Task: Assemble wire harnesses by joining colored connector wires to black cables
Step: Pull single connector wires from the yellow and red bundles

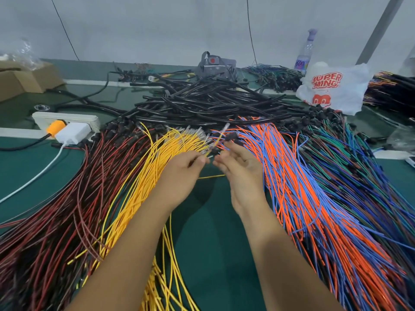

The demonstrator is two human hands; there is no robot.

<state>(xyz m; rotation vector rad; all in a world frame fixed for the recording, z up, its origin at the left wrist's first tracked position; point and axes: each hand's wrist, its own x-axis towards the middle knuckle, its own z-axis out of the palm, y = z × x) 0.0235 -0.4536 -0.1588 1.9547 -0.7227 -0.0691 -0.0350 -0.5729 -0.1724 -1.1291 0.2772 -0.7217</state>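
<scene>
My left hand pinches a single yellow wire between thumb and fingertips; the wire rises up and right to a clear terminal. My right hand is just right of it, palm turned up, fingers loosely curled near a small black connector; motion blur hides whether it holds anything. Fanned over the green table lie bundles of red-black wires, yellow wires, orange-blue wires and green-blue wires. A heap of black cables lies behind them.
A power strip with an orange plug and white charger sits at the left. A cardboard box is at the far left, a printed plastic bag and a bottle at the back right. A grey device stands behind the cables.
</scene>
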